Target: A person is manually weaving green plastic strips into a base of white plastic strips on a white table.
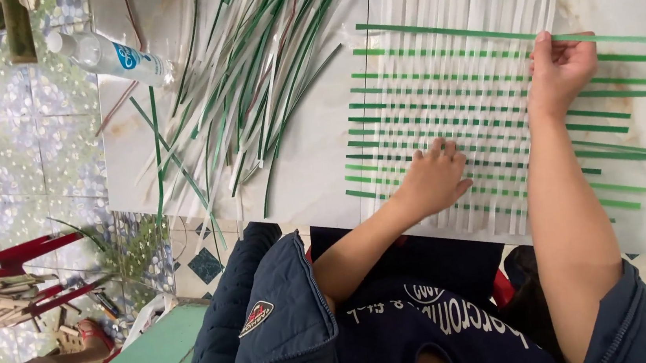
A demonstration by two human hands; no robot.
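The marble table (320, 150) carries a woven mat (482, 111) of white and green strips, with a loose pile of strips (250, 78) beside it. The right arm reaches far over the mat; the right hand (561, 68) has its grip closed on the green strip (482, 34) at the mat's far edge. The left hand (433, 179) lies flat, fingers open, pressing the weave. A clear bottle (110, 56) lies near the pile.

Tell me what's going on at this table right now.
A person is weaving flat green and white strips into a mat on a pale marble-look table. The left hand presses flat on the woven part, while the right hand grips the topmost green strip. A loose pile of strips and a clear plastic bottle lie beside it.
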